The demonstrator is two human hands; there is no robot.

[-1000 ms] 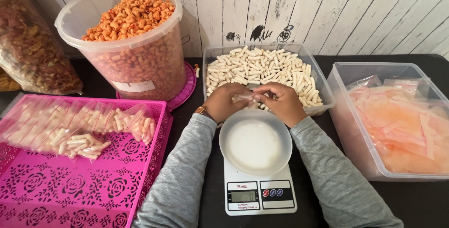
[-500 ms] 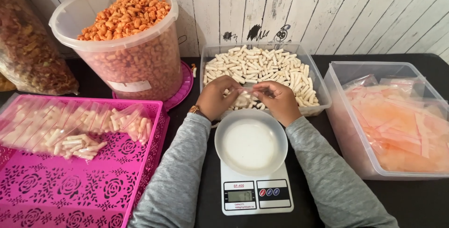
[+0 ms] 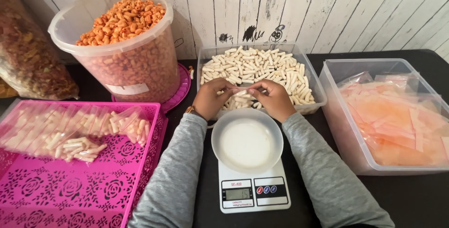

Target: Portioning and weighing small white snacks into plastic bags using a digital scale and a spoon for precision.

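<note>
The left hand (image 3: pixel 211 98) and the right hand (image 3: pixel 276 98) meet over the near edge of a clear tub, each pinching one end of the top strip of a small clear bag (image 3: pixel 241 98) stretched between them. The bag hangs just below the fingertips and holds some pale stick snacks; whether its top is sealed cannot be told.

Right behind the hands, the clear rectangular tub (image 3: pixel 306 64) is filled with loose pale stick snacks (image 3: pixel 255 64). Just in front of the hands, toward the person, a white bowl (image 3: pixel 247 140) sits on a white digital kitchen scale (image 3: pixel 254 193); the bowl looks empty apart from a whitish dusting.

To the right of the right hand, a larger clear tub (image 3: pixel 334 116) holds a heap of flat, empty clear bags (image 3: pixel 397 120) with an orange tint. To the left of the left hand, a pink openwork tray (image 3: pixel 93 190) carries filled bags of stick snacks (image 3: pixel 70 132) laid side by side. Farther left and behind, a round clear bucket (image 3: pixel 126 64) is heaped with orange curled snacks (image 3: pixel 122 20) and stands on a pink lid (image 3: pixel 183 88). At the far left edge a big plastic sack of brownish snacks (image 3: pixel 28 60) leans by the wall. All of it rests on a black worktop (image 3: pixel 421 200).
</note>
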